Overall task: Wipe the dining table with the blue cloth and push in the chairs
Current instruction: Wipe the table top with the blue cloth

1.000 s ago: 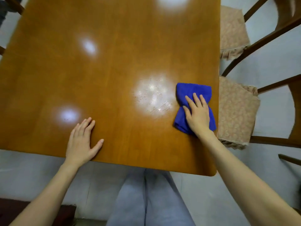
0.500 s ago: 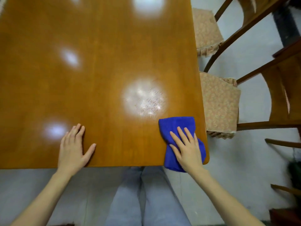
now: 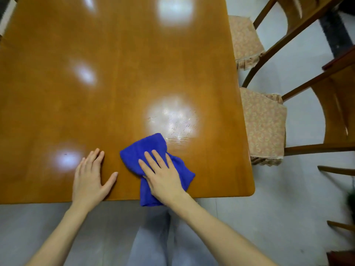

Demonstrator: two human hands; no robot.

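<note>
The glossy orange-brown dining table (image 3: 119,89) fills most of the view, its near edge just in front of me. The blue cloth (image 3: 142,150) lies bunched near that edge, one end hanging over it. My right hand (image 3: 163,175) presses flat on the cloth with fingers spread. My left hand (image 3: 89,175) rests flat on the bare tabletop just left of the cloth, holding nothing. Two wooden chairs stand along the table's right side: the near chair (image 3: 265,123) and the far chair (image 3: 245,41), each with a patterned beige seat cushion partly under the table edge.
Grey floor (image 3: 288,208) lies to the right and below the table. Further wooden chair parts (image 3: 338,169) show at the right edge. My legs in grey trousers (image 3: 153,242) stand against the near table edge. Bright light reflections dot the tabletop.
My right hand has slid the blue cloth from the table's right side down to the near edge, then leftward toward my left hand. The left hand has stayed planted.
</note>
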